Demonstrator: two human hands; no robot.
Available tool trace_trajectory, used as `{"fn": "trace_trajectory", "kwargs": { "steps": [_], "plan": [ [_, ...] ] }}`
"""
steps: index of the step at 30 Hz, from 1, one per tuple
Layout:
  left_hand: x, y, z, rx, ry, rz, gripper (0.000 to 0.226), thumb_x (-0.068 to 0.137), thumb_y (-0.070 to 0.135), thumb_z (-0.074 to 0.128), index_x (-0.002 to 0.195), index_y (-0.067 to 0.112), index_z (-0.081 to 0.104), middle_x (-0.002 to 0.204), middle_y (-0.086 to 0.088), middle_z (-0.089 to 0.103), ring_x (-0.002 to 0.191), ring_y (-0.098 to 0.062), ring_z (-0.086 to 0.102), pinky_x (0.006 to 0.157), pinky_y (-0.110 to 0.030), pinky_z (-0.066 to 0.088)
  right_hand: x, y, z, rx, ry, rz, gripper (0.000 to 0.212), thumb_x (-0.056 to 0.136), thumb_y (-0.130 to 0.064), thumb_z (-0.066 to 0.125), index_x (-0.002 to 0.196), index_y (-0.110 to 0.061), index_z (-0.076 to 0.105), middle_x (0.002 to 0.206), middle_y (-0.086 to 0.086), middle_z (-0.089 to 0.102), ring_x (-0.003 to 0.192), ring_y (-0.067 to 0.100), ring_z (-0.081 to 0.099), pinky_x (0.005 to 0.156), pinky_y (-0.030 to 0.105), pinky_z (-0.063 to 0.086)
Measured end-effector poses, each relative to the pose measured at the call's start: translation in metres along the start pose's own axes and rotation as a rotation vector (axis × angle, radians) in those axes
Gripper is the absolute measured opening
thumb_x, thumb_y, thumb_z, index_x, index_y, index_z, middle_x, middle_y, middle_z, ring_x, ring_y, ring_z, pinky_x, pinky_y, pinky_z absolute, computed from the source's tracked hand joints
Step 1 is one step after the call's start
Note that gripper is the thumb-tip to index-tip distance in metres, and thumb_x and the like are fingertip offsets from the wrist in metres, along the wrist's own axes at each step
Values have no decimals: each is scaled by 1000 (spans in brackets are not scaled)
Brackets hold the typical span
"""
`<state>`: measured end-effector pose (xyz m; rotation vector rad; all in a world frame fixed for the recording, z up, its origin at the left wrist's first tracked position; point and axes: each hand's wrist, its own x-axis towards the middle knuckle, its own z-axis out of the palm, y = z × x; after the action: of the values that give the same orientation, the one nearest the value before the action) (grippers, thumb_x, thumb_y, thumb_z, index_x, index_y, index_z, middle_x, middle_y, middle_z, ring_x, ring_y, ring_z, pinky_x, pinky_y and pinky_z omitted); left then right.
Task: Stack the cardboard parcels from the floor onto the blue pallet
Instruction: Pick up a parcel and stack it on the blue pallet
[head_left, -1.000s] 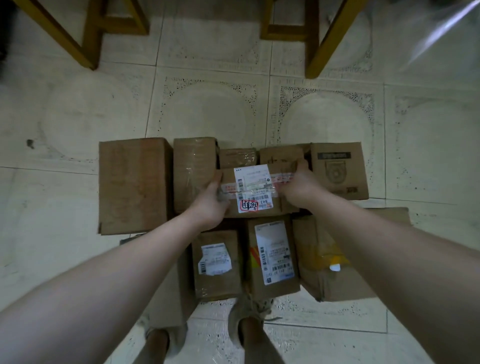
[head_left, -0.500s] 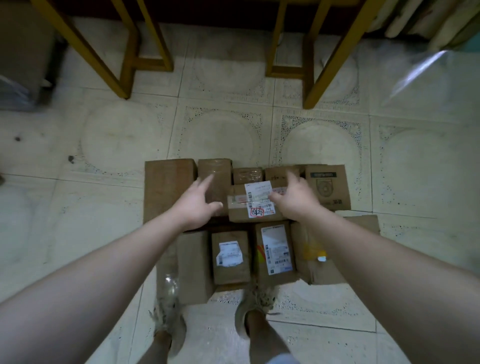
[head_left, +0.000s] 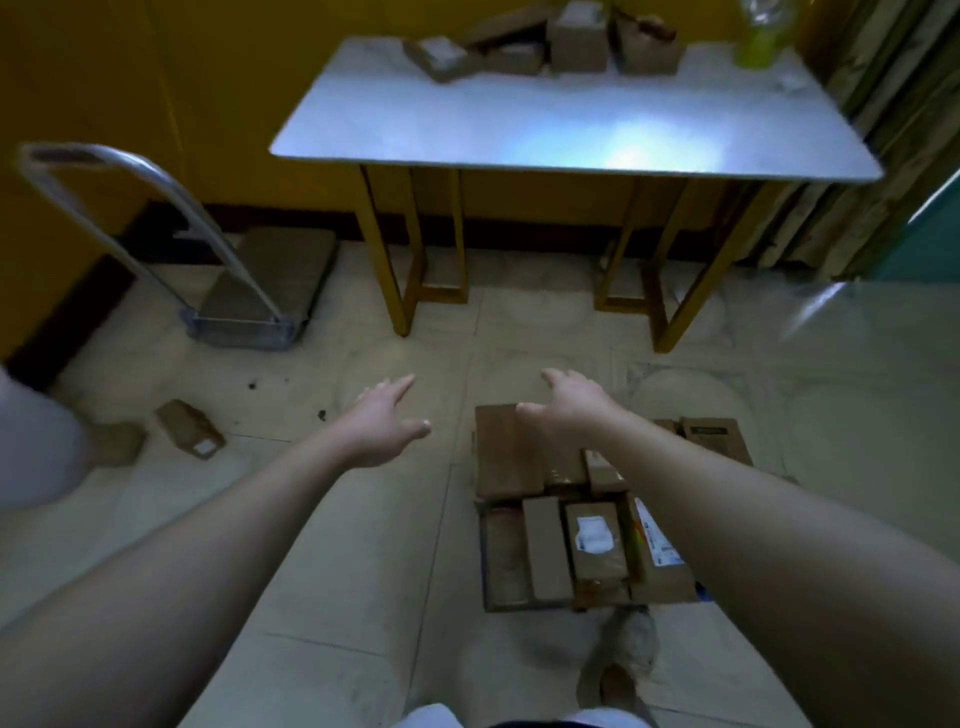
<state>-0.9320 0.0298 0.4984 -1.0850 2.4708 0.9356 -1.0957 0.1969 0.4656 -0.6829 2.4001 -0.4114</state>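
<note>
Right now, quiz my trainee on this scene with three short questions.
1. True or false: the left hand holds a parcel.
2. Where does the trolley stand? A) left of the table B) right of it C) on top of it
3. Fill in: the ___ hand reaches over the stacked parcels.
Key: 1 false, it is open and empty. 2 A. 3 the right hand.

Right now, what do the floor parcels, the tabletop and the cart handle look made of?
Parcels: matte brown cardboard, paper labels. Tabletop: smooth, pale, glossy from the glare; laminate or metal, unclear. Cart handle: silvery bent tube, probably metal.
</note>
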Motion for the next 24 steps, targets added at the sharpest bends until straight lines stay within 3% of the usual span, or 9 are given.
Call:
{"fn": "trace_trajectory", "kwargs": {
  "steps": [5,8,12,20,24],
  "plan": [
    [-61,-74,-118,-15,200,15,74,87,44,60,148,32,21,157,0,17,141,-22,22,105,-35,34,-44,-135,-9,-93,32,-213,78,87,-58,54,151,-26,22,155,6,28,138,31,31,107,49,37],
    [-81,-103,-179,-9,299,9,74,86,46,60,148,32,22,156,-2,20,140,-23,27,112,-40,27,-58,-205,-23,-166,53,-328,77,89,-58,52,151,-25,22,156,6,27,138,30,31,107,47,36],
    [-103,-144,-249,-85,458,-2,72,87,47,59,147,33,23,156,0,22,139,-23,27,106,-38,30,-68,-296,-35,-218,77,-476,75,91,-55,52,152,-22,21,156,6,25,138,30,33,107,44,38],
    [-74,-206,-348,-91,531,-43,72,87,46,58,148,31,22,157,0,18,142,-22,19,110,-40,24,-28,-424,-38,-257,101,-640,75,90,-58,52,150,-23,24,154,5,29,135,29,36,103,42,41],
    [-43,-224,-391,-101,559,-49,71,89,42,58,148,28,22,156,-3,19,142,-23,20,110,-39,23,13,-479,-43,-232,111,-663,67,90,-56,54,144,-23,34,144,5,41,124,28,47,84,33,45]
  ]
}}
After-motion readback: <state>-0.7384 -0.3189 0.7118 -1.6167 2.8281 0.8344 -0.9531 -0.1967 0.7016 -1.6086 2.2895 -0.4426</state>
